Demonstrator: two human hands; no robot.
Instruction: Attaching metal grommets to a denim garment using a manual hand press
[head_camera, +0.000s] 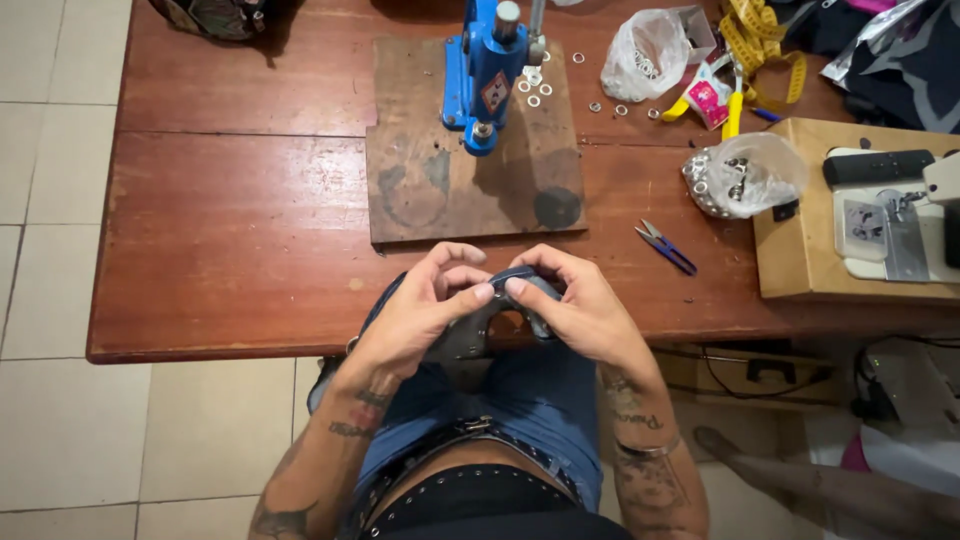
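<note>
Denim piece (480, 335) sits at the near edge of the wooden table (240, 230), bunched between both hands and trailing down toward the lap. Grey-blue fabric, with a round hole showing through it just below the fingertips.

Left hand (415, 310): fingers curled, thumb and forefinger pinched closed on the top fold of the denim. Right hand (575, 305): same posture, thumb and forefinger pressed onto the fold from the other side. The two sets of fingertips nearly touch at the middle of the fold. Whether a small metal part sits between them cannot be told.

Beyond the hands, a worn square wooden board (450, 180) lies on the table. A blue hand press (485, 70) stands upright at the board's far edge. Several loose metal rings (535, 92) lie scattered on the board just right of the press, with more on the table farther right.

Right of the board, small thread snips (665, 246) with blue handles lie flat on the table, well apart from the hands. Further right, a clear plastic bag of metal fittings (740, 175) rests beside the base of a sewing machine (890, 210). At the far edge, a second clear bag (650, 50) and a coiled yellow measuring tape (750, 35).

Tiled floor (60, 420) to the left.
</note>
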